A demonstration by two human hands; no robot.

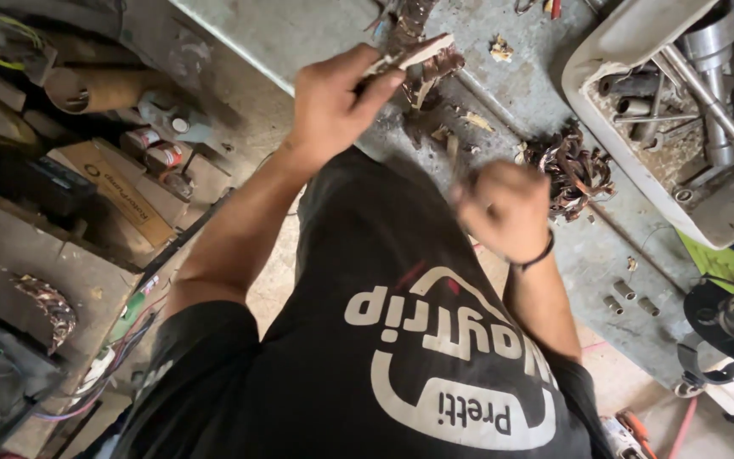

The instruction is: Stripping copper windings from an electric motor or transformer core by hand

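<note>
Left hand [333, 106], upper centre of frame: fingers are being closed around a pale flat strip [414, 53], pinched near its lower end, the free end pointing up-right over a brown tangled clump [431, 64] on the grey bench [316, 34]. The strip is judged light and stiff, probably brittle at the edges; it is best gripped along the flat faces close to the clump. Right hand [503, 208], centre right, is being held as a closed fist; motion blur, so whether anything is inside cannot be told. A coppery wire bundle [573, 170] is lying just right of it, springy and snag-prone by the look. A white tray [630, 127] of metal tools is sitting upper right.
</note>
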